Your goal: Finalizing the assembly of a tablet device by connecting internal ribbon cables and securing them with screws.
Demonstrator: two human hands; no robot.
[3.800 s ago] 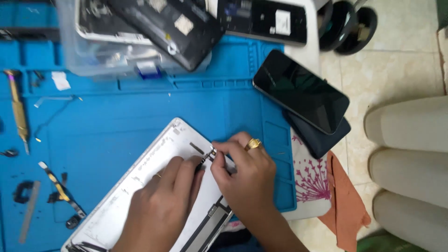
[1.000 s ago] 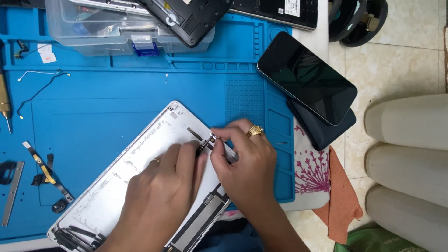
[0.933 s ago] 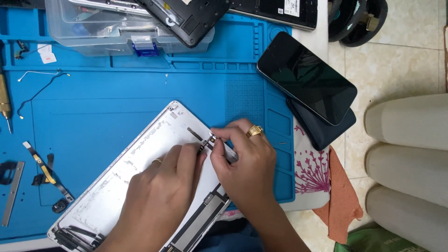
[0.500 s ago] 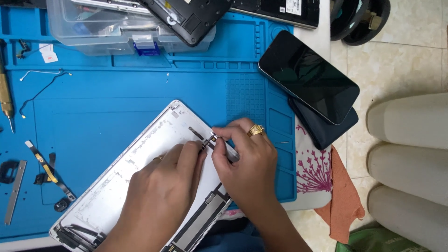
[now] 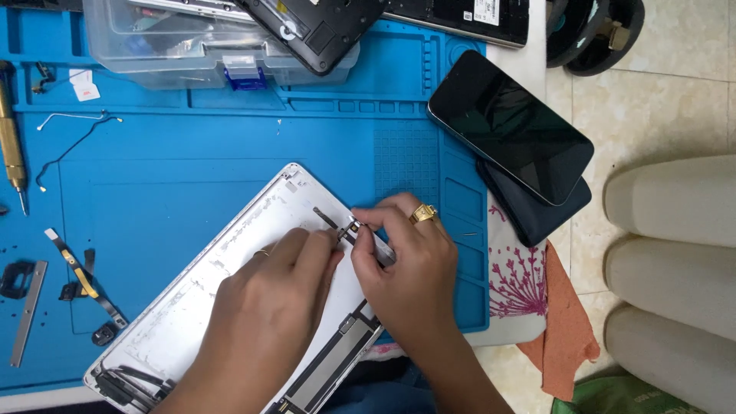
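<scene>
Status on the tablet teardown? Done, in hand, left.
Done: tablet shell lies opened on the blue mat, screen off, loose flex parts set aside at left. In hand: left hand and right hand pinch a small component inside the shell. Left: boards and cables at the lower edge remain fitted.

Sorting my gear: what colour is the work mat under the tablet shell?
Blue mat, seen from the head camera.

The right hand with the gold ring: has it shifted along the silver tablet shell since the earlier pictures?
No. The right hand pinches the same small part by the dark strip on the tablet shell; only the camera drifted.
</scene>
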